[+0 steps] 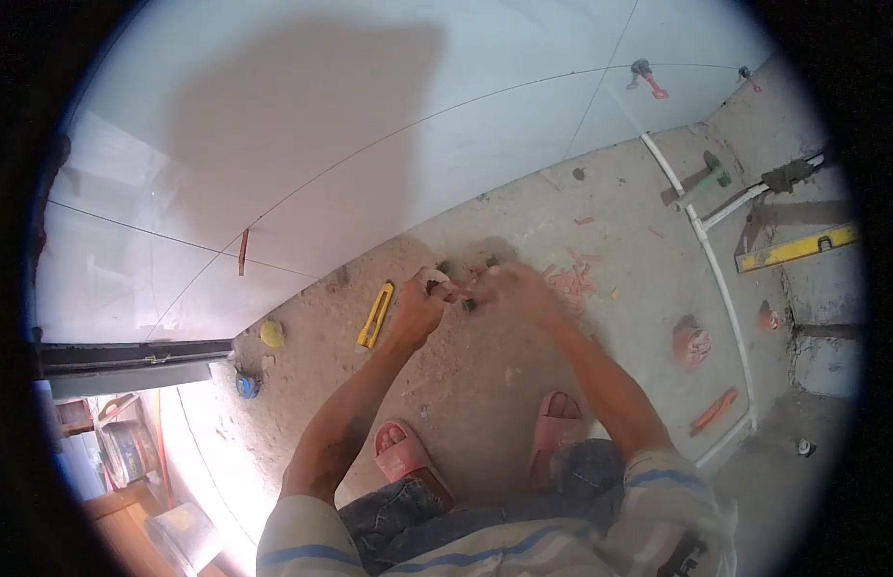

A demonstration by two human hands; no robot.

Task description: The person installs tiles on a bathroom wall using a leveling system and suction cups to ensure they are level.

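My left hand [422, 310] is closed, its fingertips pinching a small reddish strip [452, 289] that sticks out to the right. Close beside it, my right hand [517, 293] is smeared by motion, so its fingers and anything in them cannot be made out. Dark crumbs lie around the fingertips, just above the dusty floor [466, 370]. Right of my right hand is a loose pile of red plastic pieces [573, 279]. On the floor left of my left hand lies a yellow slotted tool [375, 314].
A large pale tiled wall [523, 115] carries red clips [648, 81] at its joints. White pipes [718, 274] cross the right side, near a green-and-grey hammer [708, 181] and a yellow spirit level [797, 249]. A blue round object [247, 386] lies at left.
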